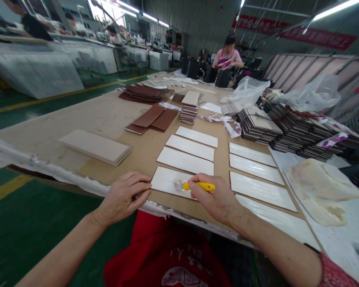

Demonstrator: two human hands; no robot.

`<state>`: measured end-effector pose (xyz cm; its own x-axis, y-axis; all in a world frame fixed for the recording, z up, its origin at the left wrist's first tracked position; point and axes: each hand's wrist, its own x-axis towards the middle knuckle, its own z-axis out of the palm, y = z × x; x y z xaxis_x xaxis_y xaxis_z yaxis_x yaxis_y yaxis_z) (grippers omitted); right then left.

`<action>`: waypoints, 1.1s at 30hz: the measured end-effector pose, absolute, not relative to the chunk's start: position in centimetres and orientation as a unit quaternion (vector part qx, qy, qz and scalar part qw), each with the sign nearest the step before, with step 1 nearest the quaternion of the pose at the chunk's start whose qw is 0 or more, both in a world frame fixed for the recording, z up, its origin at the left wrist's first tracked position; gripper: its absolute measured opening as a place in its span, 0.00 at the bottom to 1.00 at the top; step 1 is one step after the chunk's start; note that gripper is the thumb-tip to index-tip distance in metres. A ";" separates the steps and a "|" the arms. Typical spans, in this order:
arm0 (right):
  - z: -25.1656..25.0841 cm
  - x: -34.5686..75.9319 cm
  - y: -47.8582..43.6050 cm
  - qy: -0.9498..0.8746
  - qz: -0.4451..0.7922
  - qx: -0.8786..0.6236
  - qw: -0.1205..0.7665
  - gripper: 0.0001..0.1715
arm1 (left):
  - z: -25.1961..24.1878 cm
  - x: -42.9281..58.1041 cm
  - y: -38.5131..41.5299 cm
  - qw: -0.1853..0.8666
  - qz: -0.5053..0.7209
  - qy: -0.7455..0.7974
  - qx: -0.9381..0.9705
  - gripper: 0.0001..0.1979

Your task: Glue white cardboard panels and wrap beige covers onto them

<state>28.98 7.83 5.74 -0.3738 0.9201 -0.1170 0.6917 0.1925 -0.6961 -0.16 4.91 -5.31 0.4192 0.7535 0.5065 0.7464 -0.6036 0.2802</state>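
Note:
My right hand is closed around the yellow handle of a brush. Its bristles, coated with something whitish, rest on a white rectangular panel near the table's front edge. At that panel's left end, my left hand lies with fingers stretched out, the fingertips touching the edge. Several similar white panels lie in a column just beyond. To the right is a second column of white panels, with a shiny, streaked, wet-looking surface. My right forearm partly covers the nearest one.
A beige board stack lies left on the table. Brown pieces and a small panel stack stand farther back. Bundled dark panels, plastic film and a crumpled cream cloth sit right. A person works at the far end.

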 end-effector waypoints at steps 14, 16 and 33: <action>4.6 26.7 11.8 -0.696 0.440 -0.534 0.190 0.13 | -5.2 -0.2 4.8 0.007 0.288 0.457 0.842 0.08; 5.6 28.5 12.2 -0.680 0.437 -0.558 0.187 0.12 | -5.2 -0.1 4.8 0.005 0.290 0.459 0.840 0.08; 6.1 35.9 10.9 -0.616 0.470 -0.600 0.199 0.12 | -5.4 -0.5 4.9 0.014 0.302 0.453 0.839 0.06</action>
<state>35.89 10.88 6.08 -0.2000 0.9265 -0.3186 0.5520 -0.1621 -0.8179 -0.49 4.87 -5.45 0.4073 0.7683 0.4938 0.7518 -0.5891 0.2963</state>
